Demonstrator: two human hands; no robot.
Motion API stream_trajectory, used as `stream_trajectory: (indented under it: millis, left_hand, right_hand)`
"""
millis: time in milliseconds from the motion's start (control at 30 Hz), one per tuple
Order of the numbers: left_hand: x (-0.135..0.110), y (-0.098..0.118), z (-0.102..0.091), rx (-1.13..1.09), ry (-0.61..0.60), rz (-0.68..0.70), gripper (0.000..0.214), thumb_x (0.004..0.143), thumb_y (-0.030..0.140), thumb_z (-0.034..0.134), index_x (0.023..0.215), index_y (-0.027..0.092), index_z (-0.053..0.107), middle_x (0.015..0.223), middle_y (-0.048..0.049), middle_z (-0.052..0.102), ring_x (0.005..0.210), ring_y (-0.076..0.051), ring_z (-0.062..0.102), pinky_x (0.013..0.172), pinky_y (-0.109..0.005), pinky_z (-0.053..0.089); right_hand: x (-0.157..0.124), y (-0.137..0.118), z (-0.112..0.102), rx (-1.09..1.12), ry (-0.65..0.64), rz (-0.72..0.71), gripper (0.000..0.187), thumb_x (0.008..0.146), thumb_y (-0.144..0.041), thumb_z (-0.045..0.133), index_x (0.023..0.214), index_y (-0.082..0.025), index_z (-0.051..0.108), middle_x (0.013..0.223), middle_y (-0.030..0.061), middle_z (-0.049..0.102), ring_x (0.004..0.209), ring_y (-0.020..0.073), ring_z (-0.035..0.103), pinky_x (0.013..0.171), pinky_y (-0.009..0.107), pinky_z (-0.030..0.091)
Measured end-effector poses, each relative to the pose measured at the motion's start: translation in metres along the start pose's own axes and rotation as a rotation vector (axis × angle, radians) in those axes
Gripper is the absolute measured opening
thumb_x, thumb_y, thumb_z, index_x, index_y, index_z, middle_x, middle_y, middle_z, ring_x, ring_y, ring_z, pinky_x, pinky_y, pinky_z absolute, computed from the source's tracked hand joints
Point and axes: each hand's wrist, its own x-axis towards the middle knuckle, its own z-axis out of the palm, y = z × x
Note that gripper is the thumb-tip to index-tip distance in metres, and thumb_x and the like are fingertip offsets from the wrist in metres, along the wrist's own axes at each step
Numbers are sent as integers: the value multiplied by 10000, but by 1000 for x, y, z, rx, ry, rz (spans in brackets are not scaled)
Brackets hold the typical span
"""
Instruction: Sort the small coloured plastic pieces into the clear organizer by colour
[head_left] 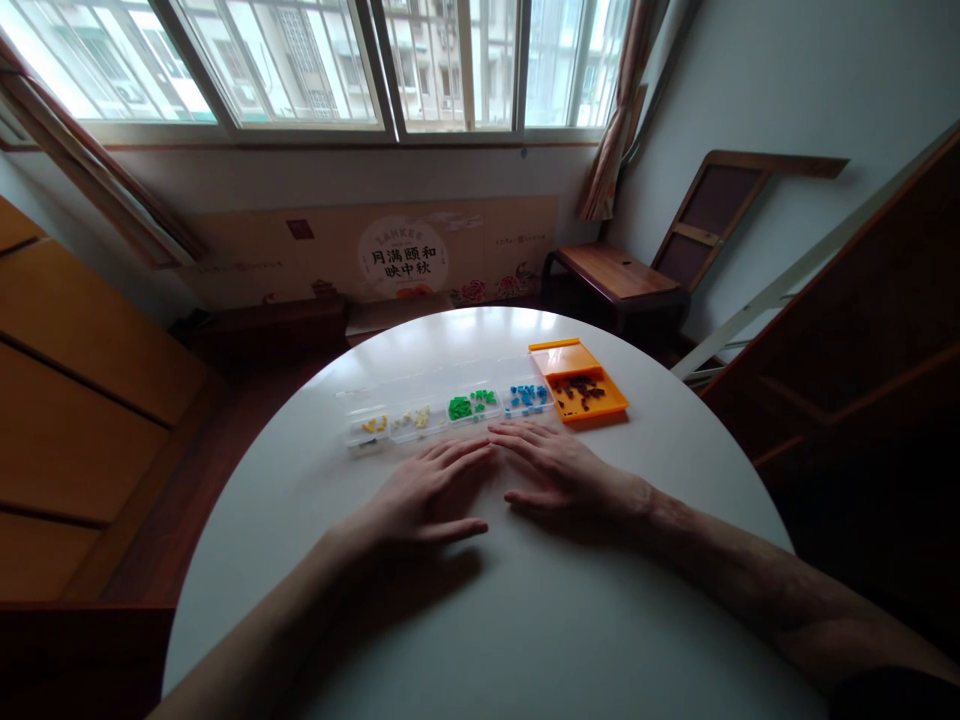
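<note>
My left hand (427,493) and my right hand (559,468) rest on the white round table, fingertips meeting near its middle. Both have fingers stretched out and thumbs apart, with nothing held. Just beyond them lies a clear plastic compartment box (499,408) with its lid raised toward the window. From left to right its sections hold orange-yellow pieces (374,424), pale yellow pieces (421,416), green pieces (460,407) and blue pieces (527,397). At its right end stands an open orange case (613,404) with small dark brown pieces (581,390) inside.
The white table (480,620) has a curved edge. Behind it, a long printed cardboard panel (510,240) leans below the window. A wooden chair (619,270) stands at the back right, and wooden cabinet doors (67,400) are at the left.
</note>
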Motion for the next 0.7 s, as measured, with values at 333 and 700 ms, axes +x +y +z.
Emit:
stream_trajectory:
  millis: [333,700]
  left_hand:
    - [-1,-3,4,48,-74,35,1128,952,744,725,1818,351,118,1858,-78,229,1697,-397,293,1408,-550,268]
    - [-1,-2,5,93,-130,5,1230,914,851,677,1818,328,29,1870,-87,118,1711,-418,235,1413,-560,222]
  right_hand:
    - [-3,4,-5,72,-111,-36,1044,995,-609,776,1796,-225,227,1798,170,365,1681,339,365,1396,553,311]
    - [-3,3,-3,49,-162,-1,1110,994,-691,737,1808,-211,156,1835,158,260,1716,338,276,1418,542,260]
